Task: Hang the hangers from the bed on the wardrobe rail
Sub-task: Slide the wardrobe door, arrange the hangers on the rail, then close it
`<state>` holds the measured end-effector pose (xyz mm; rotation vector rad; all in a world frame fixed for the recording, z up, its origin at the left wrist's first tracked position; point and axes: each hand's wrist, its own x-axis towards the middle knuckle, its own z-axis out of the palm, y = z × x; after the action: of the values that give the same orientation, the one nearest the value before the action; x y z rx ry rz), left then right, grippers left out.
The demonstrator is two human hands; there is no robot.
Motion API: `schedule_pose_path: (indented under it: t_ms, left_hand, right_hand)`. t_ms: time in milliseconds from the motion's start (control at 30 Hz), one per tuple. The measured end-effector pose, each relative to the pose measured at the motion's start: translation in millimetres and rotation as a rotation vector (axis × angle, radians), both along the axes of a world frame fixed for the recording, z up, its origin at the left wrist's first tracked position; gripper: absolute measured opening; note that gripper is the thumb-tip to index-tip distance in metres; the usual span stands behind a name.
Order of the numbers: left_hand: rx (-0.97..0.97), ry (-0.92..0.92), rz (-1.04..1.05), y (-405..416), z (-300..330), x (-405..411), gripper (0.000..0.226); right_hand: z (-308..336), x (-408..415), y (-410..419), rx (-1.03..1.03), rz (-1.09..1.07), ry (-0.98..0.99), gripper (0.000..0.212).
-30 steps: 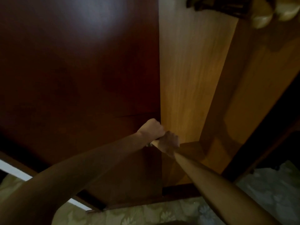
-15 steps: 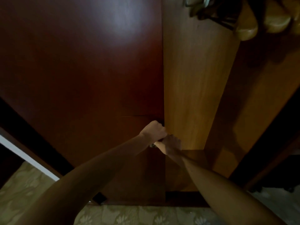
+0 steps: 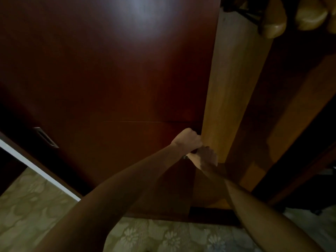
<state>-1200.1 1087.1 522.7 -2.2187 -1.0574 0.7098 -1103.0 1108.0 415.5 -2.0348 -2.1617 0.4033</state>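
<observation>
Dark red wood fills most of the view: the wardrobe door, with the paler inner panel beside it. Wooden hangers hang at the top right, inside the wardrobe. Both hands meet at the door's edge, the left hand with fingers curled round the edge, the right hand just below it, touching; its fingers I cannot tell.

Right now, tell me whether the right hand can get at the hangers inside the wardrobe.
Probably not yet: the right hand is busy low at the door edge, and the hangers hang high above it.
</observation>
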Motion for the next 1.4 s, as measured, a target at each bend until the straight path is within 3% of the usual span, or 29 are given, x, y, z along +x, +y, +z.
schedule_pose_path:
  t_ms: [100,167,267,467,733,867,1000,1100,1267,1400]
  left_hand:
    - [-0.007,-0.11,-0.039,0,-4,-5,0.017]
    - [-0.012,-0.188,-0.044,-4,-11,-19,0.032]
    - [-0.017,-0.334,-0.016,-7,-19,-55,0.028]
    - [-0.092,-0.47,0.132,-23,-38,-166,0.038]
    - [-0.067,-0.647,0.327,-65,-44,-403,0.048]
    - [0.024,-0.798,0.57,-84,-43,-502,0.045]
    - [0.157,-0.947,0.935,-90,-51,-558,0.038]
    - [0.15,-1.014,1.127,-88,-59,-591,0.031]
    - [0.123,-1.158,1.23,-78,-64,-613,0.026]
    - [0.145,-1.382,1.277,-72,-71,-617,0.022]
  right_hand:
    - [1,9,-10,0.038,-0.014,-0.065,0.033]
    - [-2,8,-16,0.026,-0.042,-0.057,0.047]
    - [-3,-10,-29,-0.025,-0.063,0.05,0.063]
    - [4,-115,-52,-0.067,0.081,0.021,0.039]
    - [25,-365,-84,-0.054,0.165,0.092,0.017]
    - [35,-466,-86,0.001,0.189,0.119,0.014]
    - [35,-528,-83,0.047,0.185,0.102,0.035]
    - [34,-554,-80,0.065,0.162,0.085,0.047]
    - [33,-561,-77,0.102,0.112,0.039,0.047]
    - [32,-559,-78,0.154,0.082,0.009,0.041]
